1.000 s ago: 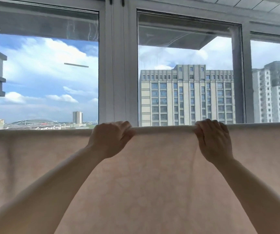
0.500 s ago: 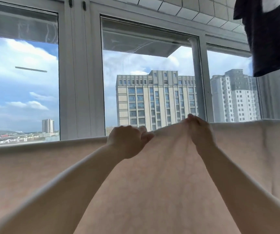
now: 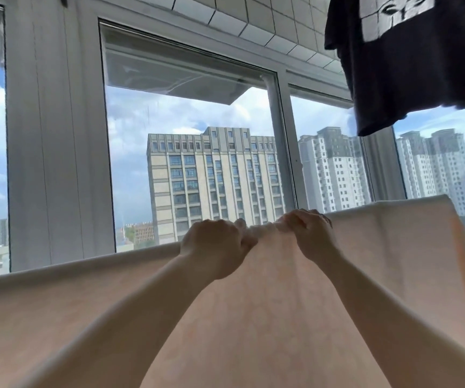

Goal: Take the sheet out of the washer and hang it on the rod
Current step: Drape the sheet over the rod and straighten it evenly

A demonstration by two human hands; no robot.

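A pale peach sheet [image 3: 388, 247] hangs draped along a horizontal line across the whole view; the rod under its top fold is hidden by the cloth. My left hand [image 3: 214, 247] grips the sheet's top fold with curled fingers. Close beside it, my right hand [image 3: 307, 233] also grips the top fold, bunching the cloth between the two hands. The sheet's right edge ends near the right side of the view. No washer is in view.
A dark T-shirt [image 3: 410, 60] with a white print hangs at the upper right, above the sheet's right end. Behind the sheet stand tall windows with a white frame [image 3: 57, 135], showing buildings and sky. A tiled ceiling runs above.
My two hands have come closer together on the top fold, gathering cloth between them. The view has swung right and up, bringing the dark T-shirt in.
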